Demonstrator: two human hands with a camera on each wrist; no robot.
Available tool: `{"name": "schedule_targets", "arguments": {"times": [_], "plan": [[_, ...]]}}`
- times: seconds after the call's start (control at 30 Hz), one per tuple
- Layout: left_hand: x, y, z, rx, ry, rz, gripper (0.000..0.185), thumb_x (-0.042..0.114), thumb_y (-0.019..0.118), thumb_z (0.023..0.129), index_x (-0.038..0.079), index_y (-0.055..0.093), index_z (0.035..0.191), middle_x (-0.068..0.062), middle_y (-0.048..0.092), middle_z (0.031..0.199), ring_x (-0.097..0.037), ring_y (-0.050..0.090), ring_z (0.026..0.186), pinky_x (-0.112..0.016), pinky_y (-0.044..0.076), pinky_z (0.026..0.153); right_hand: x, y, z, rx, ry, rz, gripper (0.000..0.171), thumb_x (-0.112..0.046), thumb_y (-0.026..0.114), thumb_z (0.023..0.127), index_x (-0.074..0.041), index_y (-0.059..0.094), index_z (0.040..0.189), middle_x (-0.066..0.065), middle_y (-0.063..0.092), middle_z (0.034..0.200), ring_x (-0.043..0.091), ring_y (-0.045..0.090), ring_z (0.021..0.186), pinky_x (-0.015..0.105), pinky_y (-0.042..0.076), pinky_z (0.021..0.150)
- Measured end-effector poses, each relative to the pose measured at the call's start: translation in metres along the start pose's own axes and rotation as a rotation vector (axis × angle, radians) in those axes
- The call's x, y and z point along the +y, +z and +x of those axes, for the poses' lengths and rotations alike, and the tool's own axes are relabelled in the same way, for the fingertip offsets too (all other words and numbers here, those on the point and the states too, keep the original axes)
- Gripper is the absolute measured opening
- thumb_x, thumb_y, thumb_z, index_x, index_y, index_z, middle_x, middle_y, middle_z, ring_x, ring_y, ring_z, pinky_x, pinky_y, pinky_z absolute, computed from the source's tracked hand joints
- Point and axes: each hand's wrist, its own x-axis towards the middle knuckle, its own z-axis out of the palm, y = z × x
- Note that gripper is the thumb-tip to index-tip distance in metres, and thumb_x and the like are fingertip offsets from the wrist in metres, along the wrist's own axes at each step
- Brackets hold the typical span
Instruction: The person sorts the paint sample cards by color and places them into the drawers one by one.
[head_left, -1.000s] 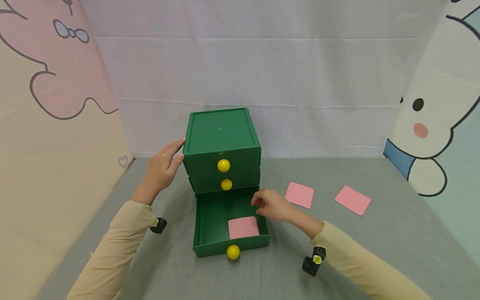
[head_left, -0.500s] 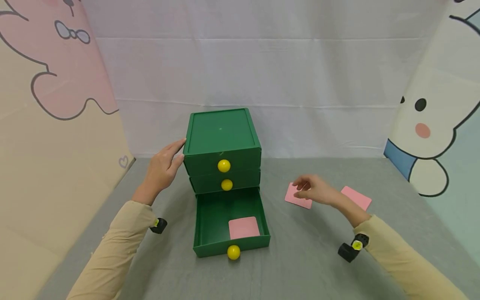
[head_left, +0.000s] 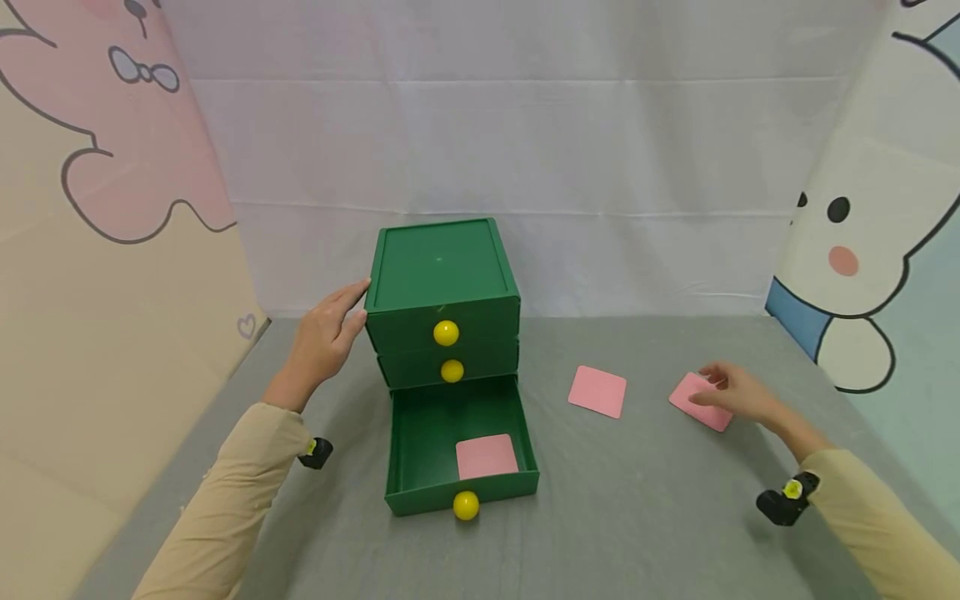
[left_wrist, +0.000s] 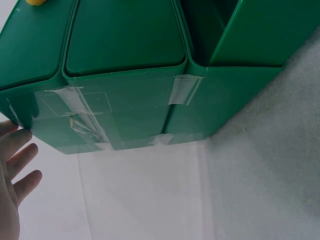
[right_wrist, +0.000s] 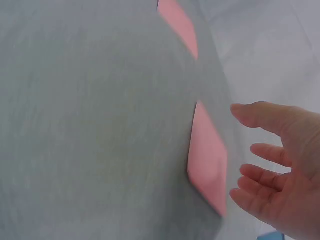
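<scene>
Bright, even light; right wrist view blurred.

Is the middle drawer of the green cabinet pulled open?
No, the middle drawer sits flush in the green cabinet; only the bottom drawer is pulled out, with a pink card inside.

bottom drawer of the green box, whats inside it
The open bottom drawer holds one pink card lying flat in its front right corner. The rest of its floor looks bare. The two drawers above are closed, so their insides are hidden.
</scene>
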Motion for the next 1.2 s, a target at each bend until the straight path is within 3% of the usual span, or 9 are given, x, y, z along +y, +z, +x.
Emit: {"name": "schedule_targets", "arguments": {"times": [0.23,0.4,0.53,0.7,0.9,1.2], "plan": [[0.000,-0.001,-0.001,-0.006,-0.011,0.004,0.046,0.027,0.036,0.098,-0.001,0.042,0.135,-0.020,0.046,0.132,-0.034,0.044,0.120,-0.052,0.035,0.096,0.030,-0.002,-0.005,0.005,0.062,-0.088,0.069,-0.029,0.071,0.076,0.022,0.043,0.114,0.035,0.050,0.102,0.041,0.049,0.090,0.048,0.046,0.073],[-0.002,0.000,-0.001,-0.005,-0.012,0.005,0.046,0.027,0.036,0.098,-0.001,0.042,0.135,-0.019,0.046,0.132,-0.034,0.043,0.121,-0.051,0.035,0.096,0.036,-0.001,-0.005,0.004,0.067,-0.130,0.069,-0.032,0.073,0.073,0.022,0.048,0.109,0.026,0.054,0.092,0.031,0.049,0.081,0.038,0.045,0.066],[-0.002,0.000,-0.001,-0.004,-0.010,0.002,0.046,0.027,0.037,0.098,-0.001,0.042,0.135,-0.019,0.046,0.133,-0.034,0.043,0.121,-0.051,0.035,0.096,0.039,0.001,-0.003,0.006,0.065,-0.160,0.068,-0.033,0.075,0.071,0.021,0.051,0.106,0.026,0.056,0.092,0.031,0.050,0.080,0.040,0.045,0.067],[-0.002,0.000,0.000,-0.010,-0.014,0.007,0.046,0.027,0.037,0.098,-0.001,0.041,0.135,-0.019,0.046,0.133,-0.035,0.043,0.121,-0.052,0.035,0.096,0.042,0.000,-0.003,-0.022,0.097,-0.103,0.068,-0.030,0.075,0.073,0.021,0.048,0.108,0.028,0.054,0.094,0.033,0.050,0.082,0.041,0.045,0.068],[-0.001,0.000,0.000,-0.008,-0.017,0.011,0.047,0.028,0.036,0.098,-0.001,0.042,0.135,-0.020,0.046,0.132,-0.035,0.044,0.120,-0.052,0.036,0.096,0.044,-0.002,-0.004,-0.014,0.098,-0.018,0.055,-0.019,0.070,0.077,0.020,0.047,0.108,0.024,0.052,0.091,0.029,0.047,0.080,0.033,0.042,0.063],[0.003,-0.002,0.000,-0.007,-0.013,0.002,0.046,0.026,0.037,0.098,-0.002,0.042,0.134,-0.020,0.046,0.132,-0.034,0.044,0.120,-0.051,0.036,0.096,0.037,-0.009,-0.006,-0.063,0.117,0.152,0.033,0.002,0.046,0.087,0.023,0.043,0.112,0.016,0.050,0.088,0.017,0.049,0.075,0.023,0.049,0.060]]}}
